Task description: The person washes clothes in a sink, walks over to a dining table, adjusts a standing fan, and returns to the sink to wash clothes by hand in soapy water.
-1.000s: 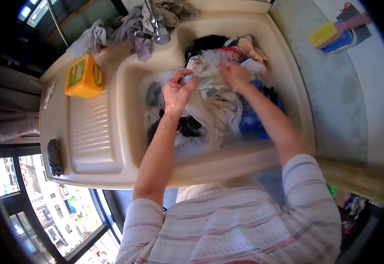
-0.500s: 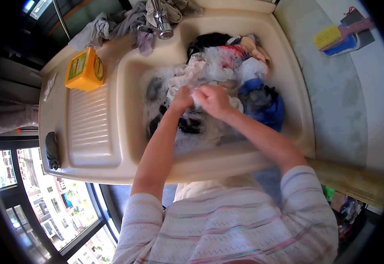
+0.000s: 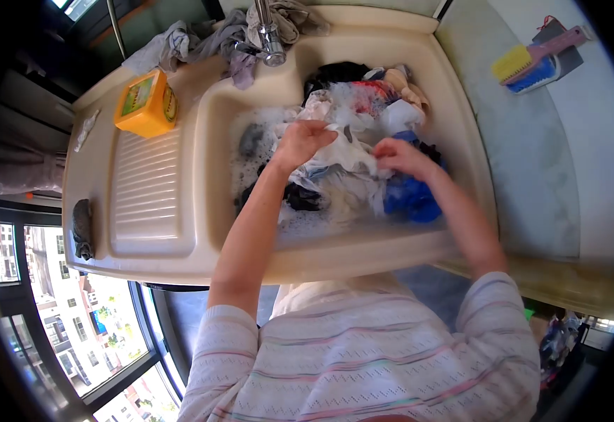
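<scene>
A wet white cloth garment [image 3: 349, 151] is stretched between my two hands over the soapy sink basin [image 3: 212, 162]. My left hand [image 3: 305, 144] pinches its left side, and my right hand [image 3: 402, 156] grips its right side with bent fingers. Its exact kind I cannot make out. Close below my right hand lies a blue garment [image 3: 412, 200]. Black cloth [image 3: 303, 197] pokes out of the suds under my left wrist. Behind my hands, more clothes are heaped: a black piece [image 3: 335, 76], a red piece [image 3: 374, 91] and a peach one [image 3: 407, 88].
A chrome faucet [image 3: 272, 49] hangs over the basin's back edge, beside grey cloths [image 3: 215, 39]. An orange-yellow box [image 3: 145, 105] stands on the ribbed washboard [image 3: 146, 193]. A dark rolled cloth [image 3: 82, 228] lies at the left edge. Brushes [image 3: 532, 67] rest on the right ledge.
My hands were close together on bunched white cloth. Now they are apart, the right one moved rightward, and the cloth is spread between them. The whole view has shifted slightly.
</scene>
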Tool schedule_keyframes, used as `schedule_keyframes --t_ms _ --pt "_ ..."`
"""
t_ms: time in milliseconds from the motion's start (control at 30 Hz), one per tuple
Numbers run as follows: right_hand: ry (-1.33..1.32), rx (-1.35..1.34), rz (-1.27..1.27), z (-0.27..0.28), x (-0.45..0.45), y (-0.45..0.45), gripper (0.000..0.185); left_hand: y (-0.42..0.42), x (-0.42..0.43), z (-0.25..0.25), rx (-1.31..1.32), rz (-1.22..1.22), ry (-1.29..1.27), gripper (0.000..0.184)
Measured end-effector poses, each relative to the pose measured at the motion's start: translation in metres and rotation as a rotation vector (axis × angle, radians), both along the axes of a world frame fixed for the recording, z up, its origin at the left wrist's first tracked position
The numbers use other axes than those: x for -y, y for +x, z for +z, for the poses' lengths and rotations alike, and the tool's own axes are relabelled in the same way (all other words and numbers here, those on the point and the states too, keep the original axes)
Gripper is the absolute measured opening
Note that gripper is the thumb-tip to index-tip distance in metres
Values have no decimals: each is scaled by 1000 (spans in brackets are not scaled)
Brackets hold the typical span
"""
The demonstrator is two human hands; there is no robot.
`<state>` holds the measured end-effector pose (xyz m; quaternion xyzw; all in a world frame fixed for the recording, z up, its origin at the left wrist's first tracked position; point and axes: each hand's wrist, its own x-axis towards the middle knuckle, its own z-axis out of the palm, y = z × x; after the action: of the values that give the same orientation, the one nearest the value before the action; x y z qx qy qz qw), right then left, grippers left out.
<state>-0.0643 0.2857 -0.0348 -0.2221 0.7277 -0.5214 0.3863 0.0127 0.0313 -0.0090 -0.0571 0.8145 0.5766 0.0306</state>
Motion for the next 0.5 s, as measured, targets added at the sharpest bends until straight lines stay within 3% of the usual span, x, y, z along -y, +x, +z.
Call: schedule_keyframes --t_ms 67,100,200,233,333,433,500 --pt "47 97 15 24 20 20 40 0 1 31 -45 -38 213 25" --pt "41 -72 43 11 26 21 42 2 -1 45 -68 -53 304 23" --pt "277 -247 187 58 41 35 47 7 5 84 -61 -133 490 18" --pt "258 -440 198 55 37 24 49 11 7 98 -62 -139 510 18" --pt "268 -629 93 96 29 17 44 22 20 119 -96 -83 607 17" --pt "53 -1002 169 107 21 6 39 30 39 120 -120 13 775 15" --pt "149 -741 134 109 20 0 37 31 48 111 -154 61 865 14"
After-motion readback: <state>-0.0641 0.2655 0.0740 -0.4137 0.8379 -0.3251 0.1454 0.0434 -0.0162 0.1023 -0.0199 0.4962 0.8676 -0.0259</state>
